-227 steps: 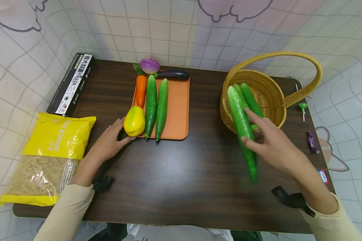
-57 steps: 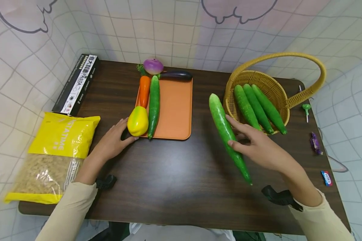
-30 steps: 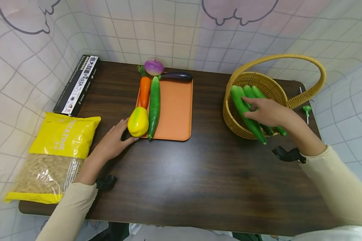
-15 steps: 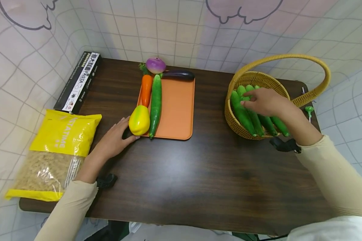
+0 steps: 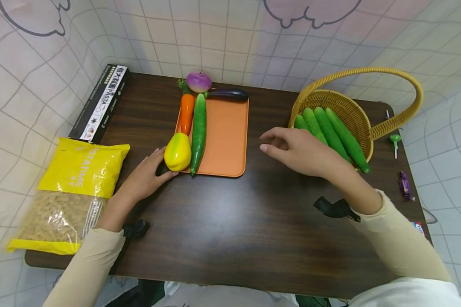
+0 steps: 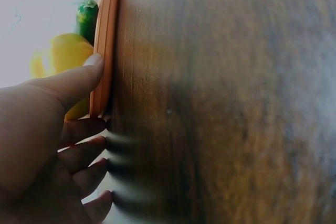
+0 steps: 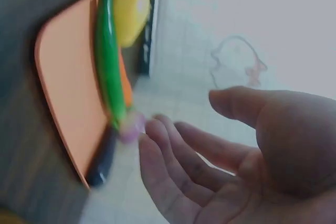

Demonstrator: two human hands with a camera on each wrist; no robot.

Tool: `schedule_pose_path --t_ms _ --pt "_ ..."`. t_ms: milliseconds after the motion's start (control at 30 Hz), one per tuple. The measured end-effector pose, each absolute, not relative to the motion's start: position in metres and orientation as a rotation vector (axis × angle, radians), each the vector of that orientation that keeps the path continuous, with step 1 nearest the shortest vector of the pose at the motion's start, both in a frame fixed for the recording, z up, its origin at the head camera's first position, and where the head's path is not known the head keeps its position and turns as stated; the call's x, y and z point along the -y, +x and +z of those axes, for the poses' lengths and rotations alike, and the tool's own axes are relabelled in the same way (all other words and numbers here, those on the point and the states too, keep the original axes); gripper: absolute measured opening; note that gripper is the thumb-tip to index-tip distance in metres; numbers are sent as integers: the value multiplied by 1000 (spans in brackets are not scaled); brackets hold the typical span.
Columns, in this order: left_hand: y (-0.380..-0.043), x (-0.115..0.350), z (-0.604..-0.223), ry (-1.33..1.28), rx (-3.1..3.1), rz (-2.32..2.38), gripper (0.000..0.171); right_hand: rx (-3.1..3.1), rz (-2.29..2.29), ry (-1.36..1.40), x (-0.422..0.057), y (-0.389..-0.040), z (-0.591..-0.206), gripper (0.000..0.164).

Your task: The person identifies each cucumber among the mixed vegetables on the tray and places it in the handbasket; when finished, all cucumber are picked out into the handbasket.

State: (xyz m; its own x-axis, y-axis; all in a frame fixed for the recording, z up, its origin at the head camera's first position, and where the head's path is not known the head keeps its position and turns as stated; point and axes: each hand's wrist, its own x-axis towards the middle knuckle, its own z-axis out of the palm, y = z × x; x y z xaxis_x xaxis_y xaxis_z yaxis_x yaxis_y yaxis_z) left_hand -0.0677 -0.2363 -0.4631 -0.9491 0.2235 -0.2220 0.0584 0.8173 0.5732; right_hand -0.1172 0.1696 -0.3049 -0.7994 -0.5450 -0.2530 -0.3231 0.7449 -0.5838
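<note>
My left hand [image 5: 144, 179] rests at the near left corner of an orange tray [image 5: 230, 145], its thumb against the rim [image 6: 105, 35] beside a yellow fruit with a green streak [image 5: 177, 152]. On the tray lie one cucumber [image 5: 199, 132] and a carrot [image 5: 187, 113]. An eggplant [image 5: 228, 94] lies along the far edge, with a purple onion-like vegetable [image 5: 199, 81] behind. My right hand [image 5: 299, 149] hovers between tray and basket, thumb and fingers apart, holding nothing. Several cucumbers [image 5: 332, 134] lie side by side in a wicker basket [image 5: 363, 117]; the hand covers part of them.
A yellow bag of pasta [image 5: 71, 192] lies at the left, below a black pasta box [image 5: 100, 104]. Along the right edge are a green lollipop [image 5: 395, 140], a purple-wrapped candy [image 5: 406, 186] and a small red-and-blue packet [image 5: 418, 227]. The basket's tall handle [image 5: 412, 85] arches over it.
A cucumber has left the tray; my right hand has laid it in the basket, let go and moved left, out of the basket. My left hand has stayed at the tray corner.
</note>
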Motion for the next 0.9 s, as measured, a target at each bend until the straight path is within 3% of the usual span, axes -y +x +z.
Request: schedule_pose_path --t_ms 433,900 --pt "-69 235 -467 213 -2705 864 78 -2448 -833 -606 -63 -156 -395 63" --pt "-67 239 -464 196 -2721 872 78 -2541 -1001 -389 11 -189 -427 84"
